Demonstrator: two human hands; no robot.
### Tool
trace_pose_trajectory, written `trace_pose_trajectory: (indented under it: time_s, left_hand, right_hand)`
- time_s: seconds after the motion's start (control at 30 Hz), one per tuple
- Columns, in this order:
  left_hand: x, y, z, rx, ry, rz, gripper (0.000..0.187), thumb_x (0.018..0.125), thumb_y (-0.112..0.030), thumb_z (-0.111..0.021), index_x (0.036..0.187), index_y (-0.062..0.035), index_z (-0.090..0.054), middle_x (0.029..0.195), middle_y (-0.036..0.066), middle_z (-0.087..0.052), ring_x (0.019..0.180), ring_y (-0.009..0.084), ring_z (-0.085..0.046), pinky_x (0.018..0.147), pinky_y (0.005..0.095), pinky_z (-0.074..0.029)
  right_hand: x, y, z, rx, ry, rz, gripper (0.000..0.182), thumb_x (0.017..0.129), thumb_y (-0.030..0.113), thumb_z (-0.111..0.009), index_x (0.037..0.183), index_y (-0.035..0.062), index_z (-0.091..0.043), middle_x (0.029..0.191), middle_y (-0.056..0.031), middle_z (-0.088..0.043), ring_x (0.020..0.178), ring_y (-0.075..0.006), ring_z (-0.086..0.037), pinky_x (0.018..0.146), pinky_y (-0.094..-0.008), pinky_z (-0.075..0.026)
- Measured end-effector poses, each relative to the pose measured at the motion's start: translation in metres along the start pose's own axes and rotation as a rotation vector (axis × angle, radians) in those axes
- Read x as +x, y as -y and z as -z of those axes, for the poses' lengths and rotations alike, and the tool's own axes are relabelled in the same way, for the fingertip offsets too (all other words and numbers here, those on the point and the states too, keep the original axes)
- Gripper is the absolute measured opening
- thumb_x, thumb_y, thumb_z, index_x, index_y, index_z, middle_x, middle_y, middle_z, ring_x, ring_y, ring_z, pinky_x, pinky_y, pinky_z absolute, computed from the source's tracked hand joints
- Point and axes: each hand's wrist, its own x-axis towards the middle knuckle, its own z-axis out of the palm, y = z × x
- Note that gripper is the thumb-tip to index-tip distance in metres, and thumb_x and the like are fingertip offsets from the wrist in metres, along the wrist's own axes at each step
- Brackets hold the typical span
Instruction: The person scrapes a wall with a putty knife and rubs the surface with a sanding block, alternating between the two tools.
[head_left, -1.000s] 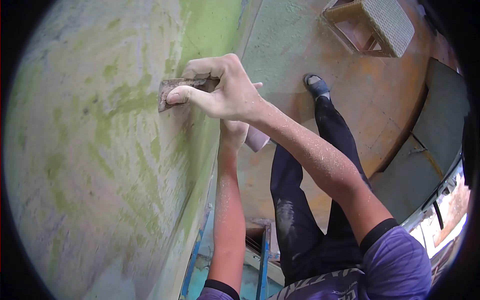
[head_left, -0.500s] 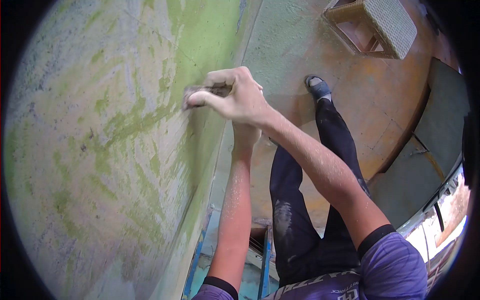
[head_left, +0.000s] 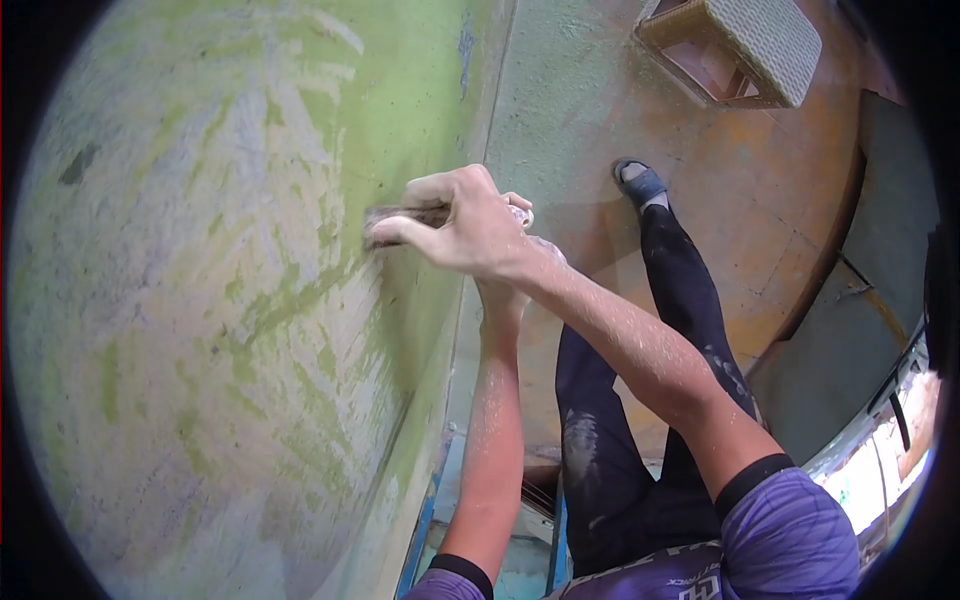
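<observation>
Shirt: purple with black cuffs, at the lower part of the view.
Forearms: both bare and speckled with pale dust, the right one crossing above the left.
Right hand: closed on the scraper, thumb along the near side, fingers bent over the other; dust whitens the skin.
Scraper: flat, brownish, in the right hand, its blurred end at the wall, near the wall's right edge; exact contact cannot be told.
Left hand: mostly hidden under the right hand and wrist; its grip cannot be told.
Wall: green paint in streaks and patches among pale areas, with plainer green toward its upper right edge.
Trousers: dark, with a pale smear on one leg.
Sandal: blue-grey, on the floor.
Floor: orange-brown, greenish and gritty along the wall.
Stool: cream, woven-patterned, near the floor's upper right corner.
</observation>
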Motion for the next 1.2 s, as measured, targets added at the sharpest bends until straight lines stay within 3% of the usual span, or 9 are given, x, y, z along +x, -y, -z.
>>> trace_pose_trajectory:
  time_s: [0.23,0.37,0.47,0.5,0.57,0.67,0.87,1.03,1.2]
  left_hand:
    - [-0.002,-0.022,-0.022,0.390,-0.109,0.006,0.023,0.100,-0.017,-0.051,0.118,-0.0026,-0.054,0.102,0.004,-0.054,0.098,0.0163,-0.055,0.091,0.0378,-0.047]
    - [0.008,0.001,-0.008,-0.094,-0.309,0.002,0.028,0.102,-0.028,-0.053,0.112,-0.0015,-0.055,0.094,0.007,-0.060,0.087,0.0177,-0.061,0.084,0.0415,-0.052]
    - [0.029,-0.028,0.036,-0.012,0.179,0.294,0.030,0.104,-0.032,-0.050,0.110,-0.0028,-0.056,0.091,0.004,-0.059,0.076,0.0160,-0.059,0.079,0.0395,-0.052]
    - [0.028,-0.018,0.029,-0.053,0.123,0.201,0.030,0.104,-0.031,-0.050,0.110,-0.0032,-0.056,0.092,0.004,-0.059,0.078,0.0152,-0.059,0.079,0.0385,-0.052]
    - [0.015,-0.004,-0.016,0.029,-0.241,-0.016,0.027,0.104,-0.028,-0.048,0.114,-0.0049,-0.056,0.101,0.004,-0.058,0.090,0.0136,-0.056,0.084,0.0353,-0.050]
    - [0.001,0.006,-0.030,0.499,-0.159,0.067,0.033,0.105,-0.015,-0.044,0.137,-0.0055,-0.040,0.115,0.009,-0.054,0.112,0.0183,-0.054,0.098,0.0379,-0.046]
    - [0.018,0.045,0.002,0.114,-0.234,0.329,0.033,0.098,-0.012,-0.055,0.129,-0.0039,-0.047,0.114,0.011,-0.057,0.108,0.0194,-0.057,0.096,0.0378,-0.046]
    - [0.026,-0.008,-0.030,0.563,-0.264,-0.103,0.022,0.094,-0.012,-0.061,0.113,-0.0007,-0.057,0.102,0.010,-0.062,0.098,0.0220,-0.061,0.086,0.0369,-0.048]
    - [0.045,-0.080,-0.034,0.533,-0.171,-0.022,0.036,0.095,-0.016,-0.061,0.126,-0.0013,-0.050,0.112,0.008,-0.058,0.102,0.0162,-0.057,0.087,0.0327,-0.046]
  right_hand:
    - [0.005,-0.011,-0.001,0.114,-0.012,-0.053,0.044,0.076,0.042,-0.083,0.071,-0.0007,-0.072,0.056,-0.0135,-0.061,0.047,-0.0190,-0.055,0.050,-0.0336,-0.044]
    - [0.005,0.017,0.007,-0.070,0.042,-0.093,0.045,0.075,0.042,-0.083,0.071,-0.0009,-0.071,0.056,-0.0142,-0.061,0.048,-0.0204,-0.057,0.052,-0.0349,-0.046]
    - [0.006,0.054,0.006,0.076,-0.002,0.026,0.046,0.075,0.043,-0.084,0.072,-0.0010,-0.072,0.058,-0.0148,-0.062,0.050,-0.0213,-0.059,0.054,-0.0365,-0.048]
    - [0.006,0.051,0.007,0.117,-0.018,0.093,0.046,0.081,0.036,-0.084,0.066,-0.0041,-0.065,0.052,-0.0062,-0.055,0.050,-0.0075,-0.046,0.048,-0.0277,-0.037]
    - [0.009,0.023,0.010,0.096,0.013,-0.027,0.046,0.079,0.041,-0.083,0.069,-0.0022,-0.069,0.055,-0.0111,-0.060,0.050,-0.0152,-0.054,0.052,-0.0340,-0.044]
    - [0.014,-0.009,0.016,0.006,0.048,-0.109,0.045,0.078,0.043,-0.082,0.070,-0.0008,-0.071,0.056,-0.0129,-0.061,0.049,-0.0185,-0.055,0.052,-0.0373,-0.046]
    - [0.025,0.033,0.026,-0.015,0.042,0.019,0.046,0.079,0.043,-0.081,0.071,-0.0019,-0.072,0.059,-0.0136,-0.064,0.053,-0.0171,-0.058,0.054,-0.0346,-0.047]
    - [0.036,0.002,0.024,0.169,0.059,-0.083,0.034,0.082,0.034,-0.080,0.075,0.0014,-0.076,0.063,-0.0063,-0.068,0.057,-0.0104,-0.061,0.054,-0.0281,-0.047]
    - [0.055,0.073,0.039,0.197,0.048,0.035,0.030,0.086,0.030,-0.079,0.075,0.0021,-0.075,0.061,-0.0015,-0.066,0.054,-0.0049,-0.054,0.051,-0.0234,-0.041]
